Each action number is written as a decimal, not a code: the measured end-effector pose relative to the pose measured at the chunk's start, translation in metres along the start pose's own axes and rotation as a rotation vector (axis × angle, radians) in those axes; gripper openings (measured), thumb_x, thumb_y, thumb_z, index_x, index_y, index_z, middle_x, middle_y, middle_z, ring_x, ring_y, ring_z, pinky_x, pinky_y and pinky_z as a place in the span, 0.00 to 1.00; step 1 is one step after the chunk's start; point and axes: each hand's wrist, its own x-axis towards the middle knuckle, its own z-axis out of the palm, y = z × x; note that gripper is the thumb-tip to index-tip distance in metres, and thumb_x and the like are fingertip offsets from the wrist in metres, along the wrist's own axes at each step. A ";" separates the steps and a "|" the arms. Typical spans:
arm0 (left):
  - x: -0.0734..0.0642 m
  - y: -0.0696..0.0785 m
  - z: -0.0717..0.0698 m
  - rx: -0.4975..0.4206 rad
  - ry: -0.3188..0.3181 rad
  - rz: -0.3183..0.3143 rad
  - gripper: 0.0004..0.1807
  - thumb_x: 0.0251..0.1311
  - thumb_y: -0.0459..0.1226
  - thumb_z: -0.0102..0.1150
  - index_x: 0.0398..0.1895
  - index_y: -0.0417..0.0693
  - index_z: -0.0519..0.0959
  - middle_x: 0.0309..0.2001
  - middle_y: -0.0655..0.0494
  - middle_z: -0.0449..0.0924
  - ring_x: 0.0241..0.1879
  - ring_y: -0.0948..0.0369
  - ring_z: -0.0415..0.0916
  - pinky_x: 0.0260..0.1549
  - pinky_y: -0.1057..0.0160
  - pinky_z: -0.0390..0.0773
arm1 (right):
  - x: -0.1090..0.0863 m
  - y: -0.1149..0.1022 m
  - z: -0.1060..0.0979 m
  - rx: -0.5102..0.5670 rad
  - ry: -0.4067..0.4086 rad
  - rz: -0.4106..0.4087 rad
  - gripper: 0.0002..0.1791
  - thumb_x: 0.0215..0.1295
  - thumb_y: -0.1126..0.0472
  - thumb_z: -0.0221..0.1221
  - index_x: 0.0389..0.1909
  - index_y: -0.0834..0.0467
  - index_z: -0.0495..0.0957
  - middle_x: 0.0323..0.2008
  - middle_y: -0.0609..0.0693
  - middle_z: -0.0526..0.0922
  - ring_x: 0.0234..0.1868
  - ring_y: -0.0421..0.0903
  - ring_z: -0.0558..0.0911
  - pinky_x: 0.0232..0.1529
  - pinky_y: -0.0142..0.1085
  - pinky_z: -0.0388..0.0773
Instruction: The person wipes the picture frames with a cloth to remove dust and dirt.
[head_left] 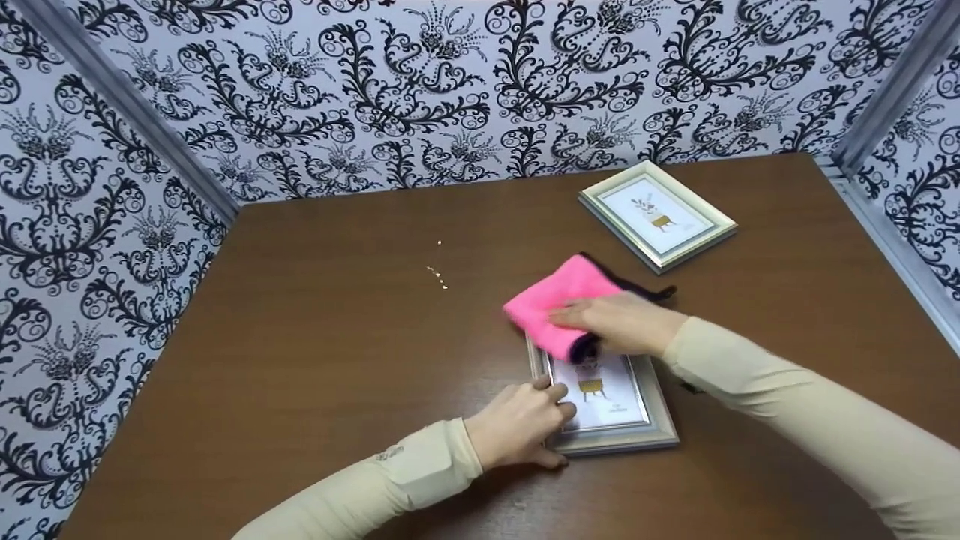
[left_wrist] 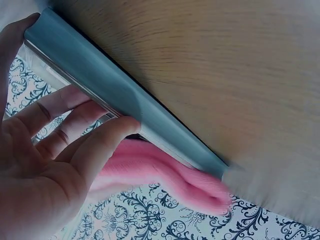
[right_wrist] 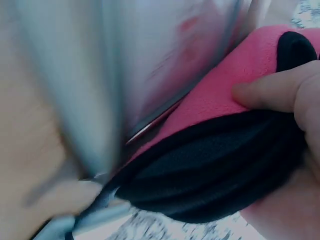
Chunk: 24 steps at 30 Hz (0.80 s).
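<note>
A picture frame [head_left: 664,416] with a pale silvery-gold border lies on the table, its print showing a yellow pot on legs. My left hand [head_left: 521,422] grips its left side, fingers curled over the border and thumb at the near corner. In the left wrist view the frame's grey side [left_wrist: 100,65] runs past those fingers. My right hand [head_left: 626,321] holds a pink cloth [head_left: 551,296] with black edging over the frame's far part, hiding the top of the print. The right wrist view has the thumb on the pink pile [right_wrist: 215,100] beside a black fold.
A second, similar picture frame [head_left: 656,214] lies face up at the back right. Several small pale crumbs [head_left: 437,275] are scattered on the brown wooden table [head_left: 315,330] left of the cloth. Patterned walls [head_left: 420,90] enclose the table's back and sides.
</note>
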 end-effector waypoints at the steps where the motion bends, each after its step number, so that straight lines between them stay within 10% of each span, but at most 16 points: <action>1: 0.000 0.000 -0.001 0.000 -0.004 0.000 0.24 0.43 0.62 0.68 0.31 0.55 0.79 0.31 0.61 0.74 0.32 0.63 0.71 0.23 0.70 0.77 | -0.008 0.004 -0.002 -0.006 0.015 0.012 0.34 0.47 0.78 0.64 0.61 0.62 0.74 0.58 0.56 0.77 0.60 0.57 0.73 0.59 0.52 0.69; 9: -0.002 -0.003 -0.002 -0.020 -0.021 -0.017 0.24 0.44 0.61 0.68 0.30 0.54 0.77 0.32 0.61 0.72 0.32 0.63 0.68 0.22 0.71 0.75 | -0.048 0.018 -0.012 -0.027 0.059 0.240 0.29 0.51 0.77 0.59 0.58 0.62 0.76 0.55 0.58 0.79 0.59 0.56 0.75 0.54 0.53 0.73; 24: 0.005 -0.021 0.003 -0.115 -0.018 -0.074 0.24 0.42 0.58 0.72 0.33 0.51 0.78 0.33 0.59 0.73 0.33 0.63 0.71 0.26 0.68 0.79 | -0.025 0.040 -0.009 0.385 0.278 0.541 0.21 0.55 0.73 0.57 0.51 0.72 0.75 0.39 0.64 0.82 0.34 0.55 0.79 0.41 0.47 0.75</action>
